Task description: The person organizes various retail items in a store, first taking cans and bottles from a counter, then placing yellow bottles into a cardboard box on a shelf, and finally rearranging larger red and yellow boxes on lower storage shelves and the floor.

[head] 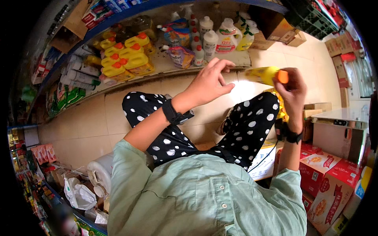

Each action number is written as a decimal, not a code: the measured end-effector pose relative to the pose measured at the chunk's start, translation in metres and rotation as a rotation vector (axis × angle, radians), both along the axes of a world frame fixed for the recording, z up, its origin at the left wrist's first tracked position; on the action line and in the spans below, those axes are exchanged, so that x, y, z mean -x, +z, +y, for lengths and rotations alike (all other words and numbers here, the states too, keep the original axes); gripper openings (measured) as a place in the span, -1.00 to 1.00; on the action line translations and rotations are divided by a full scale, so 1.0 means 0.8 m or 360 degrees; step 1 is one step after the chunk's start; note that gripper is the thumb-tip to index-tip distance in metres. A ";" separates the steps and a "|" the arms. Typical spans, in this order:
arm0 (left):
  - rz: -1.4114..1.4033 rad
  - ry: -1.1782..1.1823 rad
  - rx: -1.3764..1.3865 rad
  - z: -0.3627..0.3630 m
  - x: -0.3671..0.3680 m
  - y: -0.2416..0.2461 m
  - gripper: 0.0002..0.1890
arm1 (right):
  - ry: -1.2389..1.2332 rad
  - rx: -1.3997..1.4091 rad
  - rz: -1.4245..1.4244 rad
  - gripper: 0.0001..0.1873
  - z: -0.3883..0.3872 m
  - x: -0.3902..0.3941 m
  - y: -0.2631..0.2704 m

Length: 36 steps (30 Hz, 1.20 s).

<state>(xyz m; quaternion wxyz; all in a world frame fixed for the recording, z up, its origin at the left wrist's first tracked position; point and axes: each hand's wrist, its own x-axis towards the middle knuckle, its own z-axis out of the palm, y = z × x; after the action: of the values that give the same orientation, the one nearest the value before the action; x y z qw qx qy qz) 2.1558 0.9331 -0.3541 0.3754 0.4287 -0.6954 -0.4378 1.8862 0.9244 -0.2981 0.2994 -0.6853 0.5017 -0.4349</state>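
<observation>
My right hand (293,85) grips a yellow bottle (262,74) with an orange cap, held sideways above the tiled floor. The bottle is slightly blurred. My left hand (211,79) is in the air to its left, fingers apart and holding nothing. Beyond it, on the low shelf (165,72), stand soft pouches (180,56), white bottles (210,44), a large white detergent jug (226,39) and spray bottles (245,39). Farther left on that shelf, several yellow jugs (135,62) with orange caps are grouped together.
Grey-white bottles (81,75) lie stacked at the shelf's left end. Yellow items (283,109) show partly behind my right forearm. Red cartons (329,177) are stacked at the right. A white drum (100,174) and a white plastic bag (79,191) are at the lower left. Cardboard boxes (261,41) stand beyond the shelf.
</observation>
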 end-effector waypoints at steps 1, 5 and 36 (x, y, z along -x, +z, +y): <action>-0.0063 0.0020 0.0168 0.000 -0.002 0.003 -0.45 | 0.0064 -0.0060 -0.0023 -0.76 -0.005 -0.026 -0.007; -0.0358 0.0160 0.0304 -0.006 -0.021 -0.001 -0.37 | 0.0266 -0.0185 -0.0058 -0.76 -0.022 -0.114 -0.044; -0.1447 0.0918 -0.0115 -0.277 -0.361 -0.246 -0.45 | 0.0631 -0.0975 0.0053 -0.89 -0.102 -0.142 -0.242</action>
<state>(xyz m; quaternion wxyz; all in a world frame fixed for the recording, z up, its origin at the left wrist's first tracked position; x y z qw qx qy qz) 2.4449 0.7113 -0.5506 0.1265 0.7611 -0.6264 -0.1107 1.9999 0.8425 -0.4918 0.5610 -0.6547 0.4709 -0.1868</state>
